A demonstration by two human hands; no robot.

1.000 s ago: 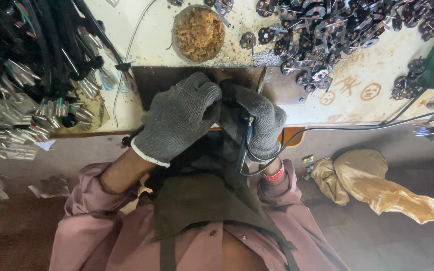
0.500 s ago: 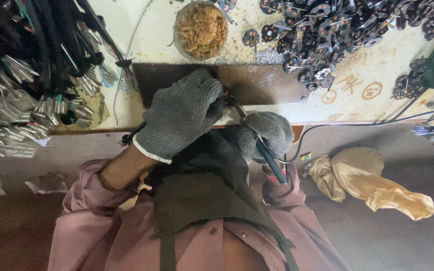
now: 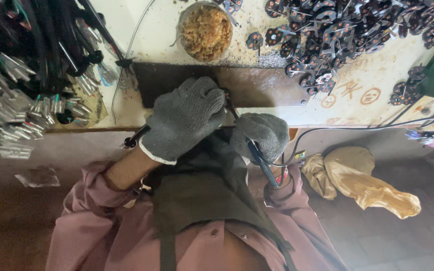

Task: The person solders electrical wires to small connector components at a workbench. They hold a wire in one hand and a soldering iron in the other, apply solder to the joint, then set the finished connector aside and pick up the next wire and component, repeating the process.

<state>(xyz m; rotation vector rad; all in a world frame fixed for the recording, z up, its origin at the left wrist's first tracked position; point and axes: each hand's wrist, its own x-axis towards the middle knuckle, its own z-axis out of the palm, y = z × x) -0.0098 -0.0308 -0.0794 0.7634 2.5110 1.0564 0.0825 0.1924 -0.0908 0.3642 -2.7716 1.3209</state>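
Left hand, in a grey knitted work glove, is curled downward over the near edge of the dark brown worn metal plate on the bench. Its fingers are bent around something small at the fingertips; the held part is hidden under the glove, so I cannot tell what it is. A thin black cable end pokes out just below the wrist.

Right hand, in a matching grey glove, sits just right of the left hand and slightly nearer the body, nearly touching it. It is clenched around a slim dark-handled soldering iron; the handle runs back toward the right sleeve, the tip angles up toward the left fingertips. A black cord runs off to the right of this hand.

Beyond both hands: round tin of brownish-yellow crumbly material. Beyond and right: heap of small black disc-shaped parts with wire leads. Far left of the left hand: bundle of black cables with silver metal ends. Right of the right hand, lower: crumpled tan cloth bag on the floor.
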